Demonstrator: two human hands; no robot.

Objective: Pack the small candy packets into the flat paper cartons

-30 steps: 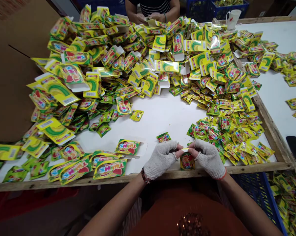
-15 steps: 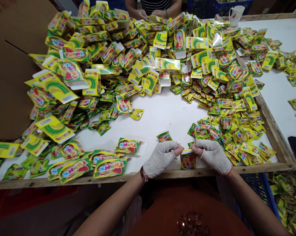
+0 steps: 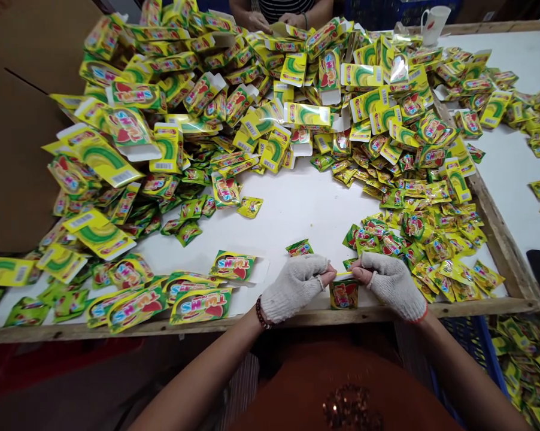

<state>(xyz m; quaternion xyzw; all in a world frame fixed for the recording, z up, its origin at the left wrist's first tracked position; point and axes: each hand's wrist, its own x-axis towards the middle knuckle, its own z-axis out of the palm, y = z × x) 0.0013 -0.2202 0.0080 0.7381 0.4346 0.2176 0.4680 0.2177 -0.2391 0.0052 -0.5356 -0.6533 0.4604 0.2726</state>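
Note:
My left hand (image 3: 294, 286) and my right hand (image 3: 393, 284), both in white knit fingerless gloves, pinch the top edge of one small yellow-green candy sachet (image 3: 343, 293) between them. The sachet hangs upright at the near edge of the white table (image 3: 297, 209). A heap of the same small sachets (image 3: 413, 239) lies just right of my hands. One loose sachet (image 3: 299, 248) lies just beyond my left hand. Flat yellow cartons (image 3: 200, 304) lie along the near edge to my left.
A big pile of folded yellow cartons (image 3: 198, 102) and sachets fills the far half of the table. Another person's hands (image 3: 274, 21) work at the far edge. A white mug (image 3: 434, 23) stands far right. A wooden rail (image 3: 490, 215) borders the right side; a blue crate (image 3: 472, 353) sits below.
My hands have drawn slightly apart along the sachet's top edge, and the sachet has dropped a little lower between them. The view has shifted slightly.

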